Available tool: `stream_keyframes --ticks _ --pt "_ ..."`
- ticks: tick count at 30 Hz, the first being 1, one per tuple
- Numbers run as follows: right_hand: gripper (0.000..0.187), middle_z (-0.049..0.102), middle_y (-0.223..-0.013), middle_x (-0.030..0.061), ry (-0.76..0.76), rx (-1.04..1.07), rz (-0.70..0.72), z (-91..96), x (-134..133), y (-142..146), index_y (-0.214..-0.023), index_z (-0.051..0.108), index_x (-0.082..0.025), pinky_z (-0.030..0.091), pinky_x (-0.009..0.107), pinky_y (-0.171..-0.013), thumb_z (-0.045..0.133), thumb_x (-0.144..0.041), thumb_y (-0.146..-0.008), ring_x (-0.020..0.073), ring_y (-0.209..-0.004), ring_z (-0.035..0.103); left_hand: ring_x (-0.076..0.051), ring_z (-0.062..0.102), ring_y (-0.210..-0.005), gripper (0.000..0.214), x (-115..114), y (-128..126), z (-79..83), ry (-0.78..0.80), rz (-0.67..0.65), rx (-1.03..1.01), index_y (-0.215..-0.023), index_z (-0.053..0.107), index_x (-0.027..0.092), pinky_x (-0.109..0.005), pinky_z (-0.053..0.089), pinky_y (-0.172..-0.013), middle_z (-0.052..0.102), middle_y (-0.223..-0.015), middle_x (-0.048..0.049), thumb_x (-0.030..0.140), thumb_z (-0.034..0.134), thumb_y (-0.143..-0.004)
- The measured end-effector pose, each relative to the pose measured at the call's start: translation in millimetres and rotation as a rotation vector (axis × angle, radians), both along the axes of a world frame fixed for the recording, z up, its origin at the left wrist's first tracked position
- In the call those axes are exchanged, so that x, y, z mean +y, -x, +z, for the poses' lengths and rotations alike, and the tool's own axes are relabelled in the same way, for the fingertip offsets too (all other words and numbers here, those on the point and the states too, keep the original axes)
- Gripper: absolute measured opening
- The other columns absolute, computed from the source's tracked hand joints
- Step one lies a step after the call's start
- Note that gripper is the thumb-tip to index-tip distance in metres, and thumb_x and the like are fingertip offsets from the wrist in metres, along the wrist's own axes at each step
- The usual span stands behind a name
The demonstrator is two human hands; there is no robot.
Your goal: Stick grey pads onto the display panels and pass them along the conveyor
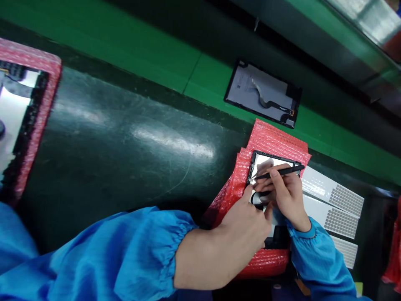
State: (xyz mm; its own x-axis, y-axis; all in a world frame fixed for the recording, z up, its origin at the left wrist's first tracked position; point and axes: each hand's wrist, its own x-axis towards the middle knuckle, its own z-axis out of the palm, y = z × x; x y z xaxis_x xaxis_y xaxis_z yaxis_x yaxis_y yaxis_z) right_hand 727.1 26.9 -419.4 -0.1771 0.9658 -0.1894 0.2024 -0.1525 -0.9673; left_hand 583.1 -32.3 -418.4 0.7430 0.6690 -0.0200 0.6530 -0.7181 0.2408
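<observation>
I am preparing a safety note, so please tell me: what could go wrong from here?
The tweezers in the right hand point down at the device; a slip might scratch its shiny surface. The left hand has a finger close to the tips, so it might get poked. The red wrap underneath looks uneven, so the device could shift.

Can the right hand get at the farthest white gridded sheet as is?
Probably yes: the right hand is right beside the farthest white gridded sheet, most of it uncovered, though tweezers occupy its fingers.
</observation>
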Motion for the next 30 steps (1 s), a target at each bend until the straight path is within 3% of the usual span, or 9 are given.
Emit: stream_keyframes --ticks 6,12,15,19,22,24,27,30 --pt "0.029 0.079 -0.079 0.0022 -0.004 0.004 -0.003 0.5 -0.7 0.7 -0.101 0.063 -0.021 0.068 0.026 -0.058 0.069 -0.049 -0.102 0.0164 -0.063 0.079 -0.037 0.078 -0.089 0.068 6.0 4.8 2.9 0.027 -0.021 0.003 -0.137 0.069 0.005 -0.063 0.043 -0.112 0.083 -0.095 -0.0193 0.051 0.076 -0.087" --pt "0.031 0.079 -0.077 0.002 -0.002 -0.027 0.007 1.0 -0.4 1.8 -0.099 0.062 -0.021 0.068 0.026 -0.058 0.067 -0.051 -0.102 0.0163 -0.061 0.079 -0.039 0.077 -0.093 0.083 7.7 6.5 -1.1 0.056 -0.011 -0.042 -0.127 0.074 0.006 -0.065 0.037 -0.117 0.082 -0.099 -0.022 0.072 0.078 -0.078" --pt "0.03 0.079 -0.076 0.0014 0.014 -0.014 -0.007 1.0 0.5 1.3 -0.101 0.061 -0.021 0.067 0.025 -0.058 0.067 -0.051 -0.102 0.0161 -0.062 0.079 -0.042 0.076 -0.101 0.096 7.5 8.0 -2.6 0.047 -0.014 -0.056 -0.135 0.069 0.003 -0.064 0.036 -0.118 0.081 -0.101 -0.0237 0.076 0.08 -0.074" --pt "0.032 0.077 -0.074 -0.0001 0.016 0.049 -0.024 -2.8 3.8 0.9 -0.099 0.062 -0.022 0.065 0.023 -0.055 0.069 -0.053 -0.1 0.0144 -0.058 0.077 -0.038 0.078 -0.093 0.106 8.8 12.3 -5.2 0.084 -0.003 -0.083 -0.148 0.06 0.005 -0.06 0.033 -0.122 0.082 -0.091 -0.0192 0.076 0.082 -0.072" --pt "0.036 0.076 -0.073 -0.001 0.003 0.106 -0.033 -7.3 7.3 2.9 -0.097 0.061 -0.023 0.064 0.024 -0.053 0.072 -0.057 -0.097 0.0146 -0.054 0.075 -0.038 0.079 -0.096 0.11 11.1 14.7 -8.8 0.12 -0.003 -0.085 -0.153 0.055 0.007 -0.062 0.032 -0.122 0.082 -0.096 -0.0191 0.074 0.084 -0.07" --pt "0.04 0.076 -0.07 -0.0016 0.008 0.146 -0.036 -6.6 8.7 4.1 -0.095 0.061 -0.024 0.064 0.026 -0.052 0.074 -0.061 -0.093 0.0158 -0.052 0.074 -0.041 0.076 -0.109 0.111 13.9 16.2 -7.2 0.12 -0.004 -0.103 -0.153 0.055 0.009 -0.063 0.032 -0.122 0.081 -0.107 -0.021 0.075 0.085 -0.069" --pt "0.038 0.078 -0.072 -0.0017 0.016 0.216 -0.069 5.3 5.6 -3.2 -0.094 0.061 -0.025 0.063 0.027 -0.053 0.075 -0.061 -0.092 0.0168 -0.054 0.075 -0.039 0.072 -0.119 0.087 19.5 21.9 6.4 0.134 -0.029 -0.125 -0.137 0.067 0.014 -0.058 0.039 -0.119 0.08 -0.115 -0.0193 0.071 0.085 -0.073" --pt "0.031 0.081 -0.076 -0.0007 -0.067 0.272 -0.115 24.2 -6.5 -31.6 -0.094 0.063 -0.026 0.063 0.029 -0.055 0.075 -0.055 -0.095 0.0183 -0.056 0.076 -0.033 0.077 -0.096 0.045 23.0 35.7 23.2 0.214 0.093 -0.067 -0.11 0.074 0.019 -0.048 0.054 -0.096 0.08 -0.093 -0.0101 0.06 0.07 -0.093"
